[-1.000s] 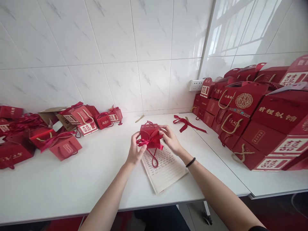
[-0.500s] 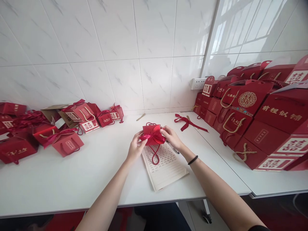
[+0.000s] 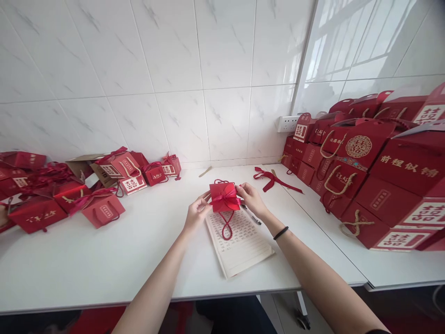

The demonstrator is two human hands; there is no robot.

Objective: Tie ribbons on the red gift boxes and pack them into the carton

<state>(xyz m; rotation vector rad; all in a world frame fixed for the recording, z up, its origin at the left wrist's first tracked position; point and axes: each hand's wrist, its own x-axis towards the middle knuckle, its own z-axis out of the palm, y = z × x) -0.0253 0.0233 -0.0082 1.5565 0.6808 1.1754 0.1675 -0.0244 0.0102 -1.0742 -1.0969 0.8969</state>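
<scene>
A small red gift box [image 3: 217, 190] is held above the table, with a shiny red ribbon [image 3: 227, 197] tied around it in a bow. My left hand [image 3: 198, 212] grips its left side, thumb and fingertips at the ribbon's left end. On the opposite side, my right hand [image 3: 253, 200] has its fingers closed at the box's edge and the bow's right part. A twisted red cord handle [image 3: 227, 229] hangs from the box over a notebook [image 3: 239, 260] with handwritten lines. Beside the right hand, a pen [image 3: 256, 220] lies partly on the page.
Several red boxes with bows [image 3: 104, 208] crowd the left. Stacked red boxes with rope handles [image 3: 375, 204] stand on the right. Loose red ribbon [image 3: 269, 178] lies near the tiled wall [image 3: 181, 125], below a white power socket [image 3: 288, 123]. A skin-coloured shape, perhaps a hand, shows at the left edge.
The view has shifted slightly. The box is turned so its top faces me more squarely, and my right fingers have moved from the bow's loop out to the box's right edge.
</scene>
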